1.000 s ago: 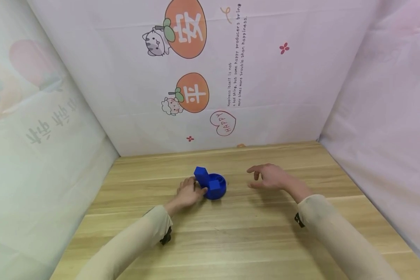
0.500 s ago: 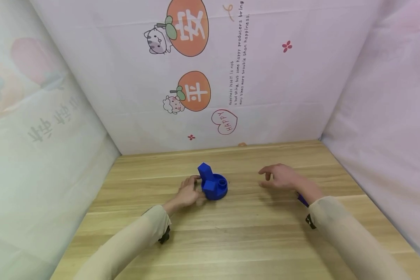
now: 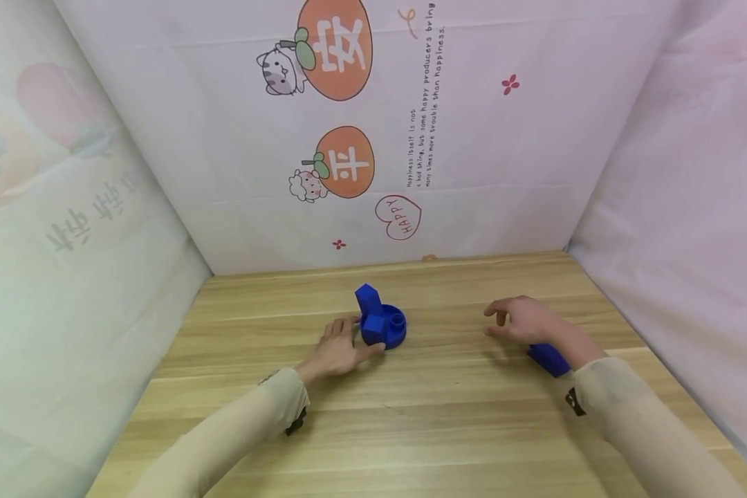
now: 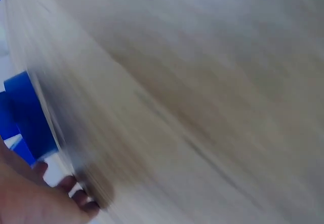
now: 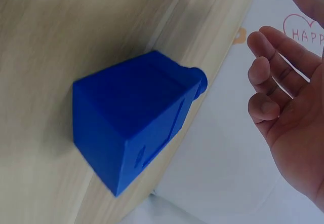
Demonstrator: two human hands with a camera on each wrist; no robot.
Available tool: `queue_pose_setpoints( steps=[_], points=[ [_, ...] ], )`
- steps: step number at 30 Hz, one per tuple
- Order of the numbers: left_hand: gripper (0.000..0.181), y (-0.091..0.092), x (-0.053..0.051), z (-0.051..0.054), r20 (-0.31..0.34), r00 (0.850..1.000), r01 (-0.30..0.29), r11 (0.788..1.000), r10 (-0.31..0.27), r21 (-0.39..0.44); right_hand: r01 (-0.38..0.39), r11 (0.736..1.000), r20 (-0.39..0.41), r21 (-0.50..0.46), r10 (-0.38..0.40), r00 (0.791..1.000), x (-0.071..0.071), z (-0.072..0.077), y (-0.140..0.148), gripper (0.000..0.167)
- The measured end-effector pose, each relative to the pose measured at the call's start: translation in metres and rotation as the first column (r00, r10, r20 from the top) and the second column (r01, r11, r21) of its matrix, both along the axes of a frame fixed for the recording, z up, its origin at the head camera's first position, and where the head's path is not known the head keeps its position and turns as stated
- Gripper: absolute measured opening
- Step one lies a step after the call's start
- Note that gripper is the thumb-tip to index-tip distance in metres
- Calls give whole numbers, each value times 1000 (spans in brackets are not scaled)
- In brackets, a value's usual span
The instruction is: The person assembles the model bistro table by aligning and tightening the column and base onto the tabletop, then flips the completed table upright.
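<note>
plainly, the left hand [image 3: 336, 353] spreads thumb and fingers wide beside a round blue tray [image 3: 402, 333]; firm contact with its rim cannot be told. the right hand [image 3: 526, 320], fingers loosely bent, thumb well parted, hovers over the wood tabletop [image 3: 436, 415]. the tray sits between the hands, nearer the left, bearing a tall blue block [image 3: 369, 300], a short blue block [image 3: 373, 324] and a small blue ring [image 3: 398, 320]. a blue box [image 5: 126, 102] rests near the right wrist. behind rises a white printed cloth [image 3: 467, 138].
</note>
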State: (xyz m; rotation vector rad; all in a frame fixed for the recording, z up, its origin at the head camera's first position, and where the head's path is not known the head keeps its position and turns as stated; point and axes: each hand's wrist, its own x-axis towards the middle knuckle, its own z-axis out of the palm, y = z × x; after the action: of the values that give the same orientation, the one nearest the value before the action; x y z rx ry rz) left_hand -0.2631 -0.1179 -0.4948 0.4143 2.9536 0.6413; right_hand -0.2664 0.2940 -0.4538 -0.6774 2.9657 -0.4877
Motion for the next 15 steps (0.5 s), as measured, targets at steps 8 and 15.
queue_pose_setpoints(
  steps=[8,15],
  points=[
    [84,7,0,4,6,998,-59,998,59,-21,50,998,11,44,-51,999,7,5,21,49],
    [88,4,-4,5,27,999,-43,999,44,-30,95,991,85,96,-103,991,13,8,46,58]
  ],
)
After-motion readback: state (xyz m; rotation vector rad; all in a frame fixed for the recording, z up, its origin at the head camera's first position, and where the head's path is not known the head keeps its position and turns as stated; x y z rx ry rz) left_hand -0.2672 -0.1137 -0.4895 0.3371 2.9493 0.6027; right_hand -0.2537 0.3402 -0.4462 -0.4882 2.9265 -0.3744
